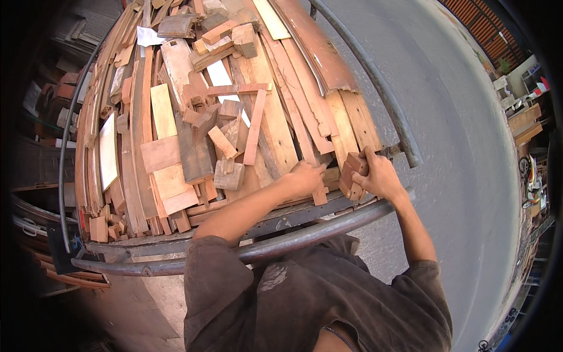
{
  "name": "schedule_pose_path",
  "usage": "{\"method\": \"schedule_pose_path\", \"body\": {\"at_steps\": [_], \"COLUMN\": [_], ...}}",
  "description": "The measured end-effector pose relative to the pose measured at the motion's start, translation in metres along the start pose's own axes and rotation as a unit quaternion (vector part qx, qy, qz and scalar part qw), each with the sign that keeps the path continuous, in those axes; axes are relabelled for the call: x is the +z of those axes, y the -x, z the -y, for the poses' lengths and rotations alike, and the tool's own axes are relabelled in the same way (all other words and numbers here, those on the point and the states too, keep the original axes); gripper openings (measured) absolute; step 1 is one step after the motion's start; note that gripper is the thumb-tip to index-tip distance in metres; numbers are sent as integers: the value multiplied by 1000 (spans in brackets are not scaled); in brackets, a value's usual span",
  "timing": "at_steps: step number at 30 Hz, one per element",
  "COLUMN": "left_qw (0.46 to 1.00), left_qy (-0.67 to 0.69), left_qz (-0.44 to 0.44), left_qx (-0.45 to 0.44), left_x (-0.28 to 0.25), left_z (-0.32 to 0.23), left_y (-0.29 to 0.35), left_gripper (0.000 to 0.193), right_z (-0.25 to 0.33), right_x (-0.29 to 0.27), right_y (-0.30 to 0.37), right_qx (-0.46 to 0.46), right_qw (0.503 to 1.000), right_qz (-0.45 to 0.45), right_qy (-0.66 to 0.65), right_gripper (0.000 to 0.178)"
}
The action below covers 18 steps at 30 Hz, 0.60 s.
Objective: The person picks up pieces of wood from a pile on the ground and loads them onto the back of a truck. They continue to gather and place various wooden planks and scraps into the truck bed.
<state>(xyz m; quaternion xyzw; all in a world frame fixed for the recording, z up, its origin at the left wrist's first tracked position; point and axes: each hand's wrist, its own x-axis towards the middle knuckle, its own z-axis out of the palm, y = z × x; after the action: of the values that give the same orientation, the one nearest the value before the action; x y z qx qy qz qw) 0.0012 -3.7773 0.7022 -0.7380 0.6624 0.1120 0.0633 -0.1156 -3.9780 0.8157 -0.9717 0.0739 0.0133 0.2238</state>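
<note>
Reddish wood: blocks (350,176) just beyond the rail (316,230), pinched by right hand (381,176), probably to keep them together. Left hand (306,178) curls at slat (319,194) beyond rail; grip unclear.

Daylight falls on the grey ground (469,193), which curves up the right side toward an orange slatted panel (485,24). Clutter (535,186) lines its far edge (a green plant (504,66) near the top); the left background looks darker.
</note>
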Motion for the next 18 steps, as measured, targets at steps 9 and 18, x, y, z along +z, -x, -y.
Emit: {"method": "schedule_pose_path", "body": {"at_steps": [9,18], "left_qw": [997,999], "left_qy": [77,35], "left_qz": [-3,21], "left_qx": [1,30], "left_x": [2,-10], "left_z": [17,8], "left_y": [5,14], "left_gripper": [36,35], "right_z": [24,1], "right_x": [16,42], "right_y": [-32,-17], "right_qx": [-71,-88], "right_qw": [995,987], "right_qz": [64,132], "right_qy": [-18,27], "right_gripper": [44,48]}}
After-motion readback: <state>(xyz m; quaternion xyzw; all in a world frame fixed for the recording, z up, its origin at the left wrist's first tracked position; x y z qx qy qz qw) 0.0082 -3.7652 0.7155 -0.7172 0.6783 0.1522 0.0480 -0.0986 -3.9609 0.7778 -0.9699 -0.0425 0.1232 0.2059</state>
